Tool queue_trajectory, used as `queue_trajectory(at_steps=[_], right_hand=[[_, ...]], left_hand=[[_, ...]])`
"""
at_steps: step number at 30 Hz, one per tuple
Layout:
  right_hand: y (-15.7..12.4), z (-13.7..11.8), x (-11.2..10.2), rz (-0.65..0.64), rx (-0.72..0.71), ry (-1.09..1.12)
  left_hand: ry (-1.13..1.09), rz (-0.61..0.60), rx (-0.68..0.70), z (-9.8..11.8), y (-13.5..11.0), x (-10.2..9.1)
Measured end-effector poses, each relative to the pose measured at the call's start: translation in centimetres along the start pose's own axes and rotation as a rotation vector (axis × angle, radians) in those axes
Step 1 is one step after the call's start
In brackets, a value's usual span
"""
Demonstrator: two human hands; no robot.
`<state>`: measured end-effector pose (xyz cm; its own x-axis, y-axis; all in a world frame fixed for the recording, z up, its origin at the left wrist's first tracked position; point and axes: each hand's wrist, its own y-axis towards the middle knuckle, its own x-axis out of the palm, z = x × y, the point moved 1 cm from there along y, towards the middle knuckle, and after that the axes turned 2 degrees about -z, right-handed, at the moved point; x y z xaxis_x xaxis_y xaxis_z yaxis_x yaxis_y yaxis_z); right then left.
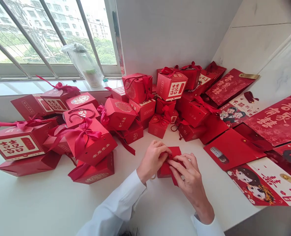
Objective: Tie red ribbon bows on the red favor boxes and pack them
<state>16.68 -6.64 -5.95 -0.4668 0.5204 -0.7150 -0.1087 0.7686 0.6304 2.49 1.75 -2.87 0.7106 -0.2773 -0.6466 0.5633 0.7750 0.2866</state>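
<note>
Me at the white counter [37,200], small red card box [165,171] held btwn both hands just over it: L hand [152,160] w/ fingers curled closed on its top edge, R hand [187,177] w/ fingers gripping its near side. Looks light, thin, fairly stiff, easily creased; best held by the edges. Ribboned red gift boxes [91,144] piled to my left, flat red printed card sheets [275,119] to my right.

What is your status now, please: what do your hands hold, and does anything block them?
Left hand and right hand gripping small red paper piece. Red gift boxes piled ahead, not touching hands.
</note>
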Motion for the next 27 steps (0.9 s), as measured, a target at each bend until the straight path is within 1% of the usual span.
queue_trajectory(at_steps=[3, 5, 8, 11, 14, 16, 18, 22, 27], right_hand=[[0.0, 0.0, 0.0, -0.009, -0.003, -0.002], [0.0, 0.1, -0.2, -0.011, -0.007, -0.006], [-0.1, 0.1, -0.5, -0.022, -0.017, 0.012], [-0.2, 0.2, -0.8, -0.018, 0.0, 0.082], [-0.3, 0.5, -1.2, 0.034, 0.094, 0.166], [-0.2, 0.7, -1.4, 0.063, 0.152, 0.177], [-0.2, 0.9, -1.6, 0.06, 0.171, 0.157], [0.1, 0.9, -1.4, 0.052, 0.144, 0.129], [0.2, 0.8, -0.8, 0.143, 0.098, 0.027]], left_hand=[[-0.032, 0.123, -0.06, -0.4, -0.1, 0.4], [-0.062, 0.166, -0.088, -0.5, -0.2, 0.6], [-0.073, 0.177, -0.097, -0.4, -0.3, 0.7], [-0.072, 0.185, -0.09, -0.3, -0.3, 0.7], [-0.081, 0.187, -0.076, -0.2, -0.4, 0.8], [-0.076, 0.188, -0.062, -0.1, -0.6, 1.0], [-0.04, 0.187, -0.05, 0.1, -0.8, 1.3], [0.111, 0.187, -0.056, 0.2, -1.0, 1.7], [0.306, 0.205, -0.086, -0.2, -1.0, 1.8]])
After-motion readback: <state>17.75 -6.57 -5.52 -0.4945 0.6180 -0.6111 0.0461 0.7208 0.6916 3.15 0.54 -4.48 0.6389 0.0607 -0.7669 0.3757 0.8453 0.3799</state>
